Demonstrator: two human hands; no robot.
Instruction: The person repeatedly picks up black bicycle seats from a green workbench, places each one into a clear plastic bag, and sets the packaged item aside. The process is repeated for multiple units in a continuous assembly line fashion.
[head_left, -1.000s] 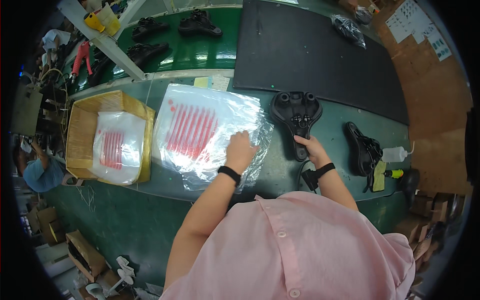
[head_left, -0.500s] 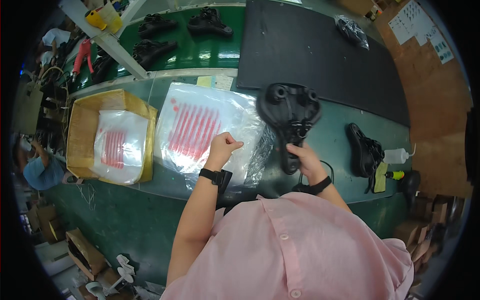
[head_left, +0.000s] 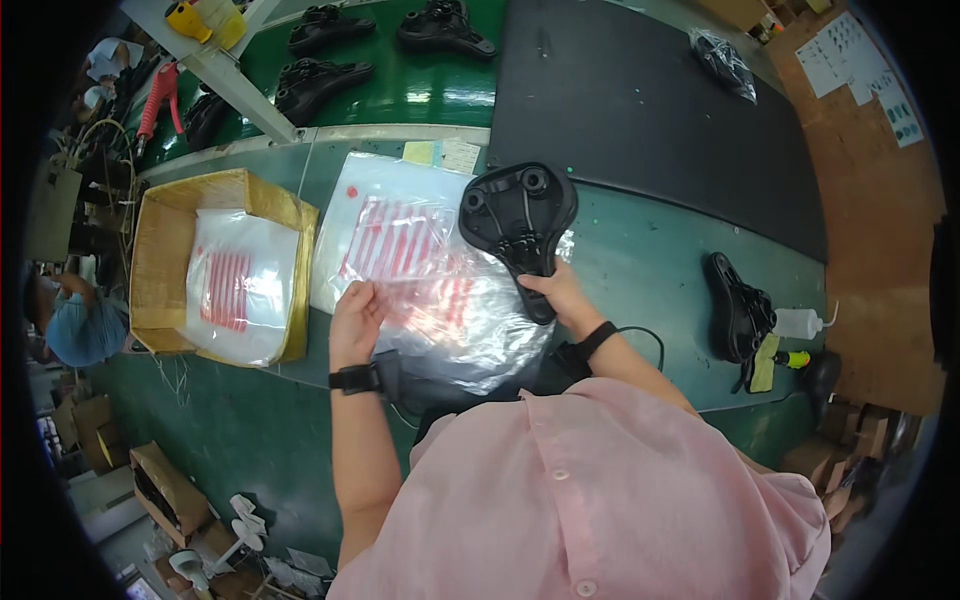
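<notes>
In my right hand (head_left: 566, 298) is a black bicycle saddle (head_left: 522, 210), gripped at its narrow nose with the underside and rails facing up. The saddle's wide end hangs over the right part of the bag pile. My left hand (head_left: 357, 318) is closed, fingers pinched on the left edge of a clear plastic bag (head_left: 455, 325) with red print. That bag lies crumpled and shiny over a stack of flat plastic bags (head_left: 335, 235) on the green bench. The saddle covers the bag's far right part.
A yellow-edged box (head_left: 170, 205) at the left holds more printed bags. Behind lies a black mat (head_left: 640, 120) bearing a wrapped saddle (head_left: 722, 65). Another saddle (head_left: 735, 310) and a white squeeze bottle (head_left: 797, 323) stand at right. Several saddles (head_left: 325, 88) sit on the green belt.
My left hand has moved left and slightly down, drawing a bag out across the stack. The saddle has swung left and tilted, with my right hand shifted left and up.
</notes>
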